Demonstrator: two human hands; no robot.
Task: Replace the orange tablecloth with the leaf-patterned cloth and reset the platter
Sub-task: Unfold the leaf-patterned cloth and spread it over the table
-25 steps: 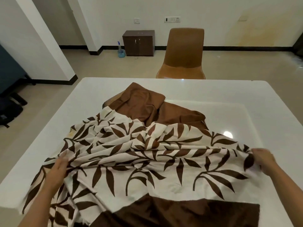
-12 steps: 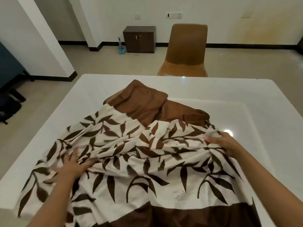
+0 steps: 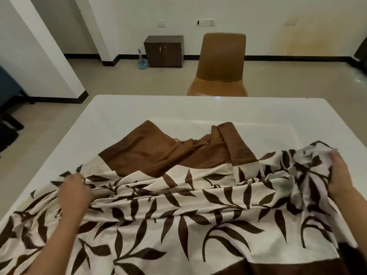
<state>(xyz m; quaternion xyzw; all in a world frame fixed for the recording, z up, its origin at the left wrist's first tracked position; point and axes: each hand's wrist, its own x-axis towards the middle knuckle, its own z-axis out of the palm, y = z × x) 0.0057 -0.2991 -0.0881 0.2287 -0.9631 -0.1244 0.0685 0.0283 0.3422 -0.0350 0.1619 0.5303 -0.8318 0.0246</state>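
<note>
In the head view, the leaf-patterned cloth (image 3: 198, 215) lies rumpled over the near half of the white table (image 3: 178, 110). It runs from 9 o'clock round to 3 o'clock and spills off the edge at 6 o'clock, where the frame cuts it off. Its plain brown border (image 3: 158, 153) is folded back toward 12 o'clock in loose creases, so what lies beneath them is hidden.

My left hand (image 3: 74, 192), at 8 o'clock, is clenched into a ridge of the cloth, with the fingertips buried in the folds. My right hand (image 3: 337, 175), at 3 o'clock, is grasping a bunched corner of the cloth. It is blurred, so I cannot make out the single fingers. Long pleats run taut between the two hands.

Beyond the table at 12 o'clock stands a brown chair (image 3: 220, 66), its legs hidden by the tabletop. A dark cabinet (image 3: 163, 50) stands at 11 o'clock against the wall.
</note>
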